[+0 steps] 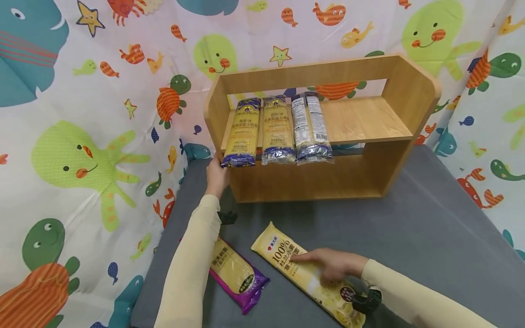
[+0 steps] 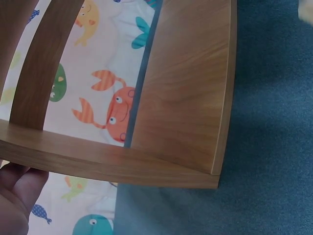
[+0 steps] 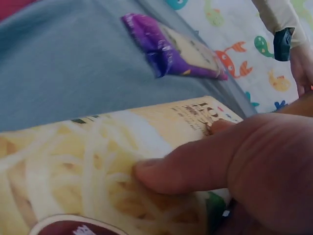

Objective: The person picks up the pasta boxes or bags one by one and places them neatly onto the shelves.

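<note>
Now, right hand [image 1: 339, 264] on yellow packet [image 1: 302, 276], left hand [image 1: 216, 176] touching shelf [image 1: 365, 117]

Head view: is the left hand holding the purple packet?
No: the left hand is at the wooden shelf, and the purple packet lies on the gray surface.

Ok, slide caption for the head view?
Left hand holding the wooden shelf, right hand on a yellow pasta packet.

Head view forward-down, left wrist close on shelf [image 2: 181, 88], right wrist low (purple packet [image 3: 171, 51] shared with head)
</note>
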Motion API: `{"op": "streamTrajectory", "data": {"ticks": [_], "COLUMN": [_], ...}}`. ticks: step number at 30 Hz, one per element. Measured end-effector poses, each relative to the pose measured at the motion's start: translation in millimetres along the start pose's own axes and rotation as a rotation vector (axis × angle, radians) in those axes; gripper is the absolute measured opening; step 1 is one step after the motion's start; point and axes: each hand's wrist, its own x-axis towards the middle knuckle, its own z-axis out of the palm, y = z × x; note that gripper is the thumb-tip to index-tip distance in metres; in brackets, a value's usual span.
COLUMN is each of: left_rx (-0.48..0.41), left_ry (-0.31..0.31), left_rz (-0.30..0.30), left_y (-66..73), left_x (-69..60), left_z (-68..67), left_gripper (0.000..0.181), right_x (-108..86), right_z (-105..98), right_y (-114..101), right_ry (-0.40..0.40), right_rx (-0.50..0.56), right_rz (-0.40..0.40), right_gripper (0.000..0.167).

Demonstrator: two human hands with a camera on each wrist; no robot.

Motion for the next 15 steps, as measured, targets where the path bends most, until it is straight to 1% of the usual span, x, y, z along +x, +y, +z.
{"op": "streamTrajectory", "data": {"ticks": [3,6,10,12,13,15], "left_rx": [-0.003,0.0,0.014,0.019,0.023,0.03], "left_ry": [0.0,-0.009,-0.01,-0.005,-0.001,-0.004], "left_rz": [-0.009,-0.013,-0.005,0.0,0.003,0.005], "left_y": [-0.7,-1.1,-0.8,-0.4,-0.2,0.6], "left_x": [0.0,0.2,0.8,1.1,1.4,1.9], "left_z": [-1.0,-1.0,-0.1,0.2,0.2,0.6], "left_gripper": [0.046,0.047,0.046,0.045,0.045,0.045], "right_x": [-25.7,-53.2,-89.9,-107.5,-116.3,-134.5], "right_z": [-2.3,-4.7,-7.1,-9.2,-10.9,-15.8], "right_y": [15.3,31.8,54.2,64.4,68.2,73.8], "right_ry": [0.046,0.102,0.178,0.211,0.222,0.26], "right_rx": [0.006,0.055,0.184,0.249,0.298,0.346], "right_rz": [-0.045,-0.057,-0.049,-0.027,-0.004,0.029], "right_gripper": [0.1,0.097,0.093,0.093,0.093,0.093]}}
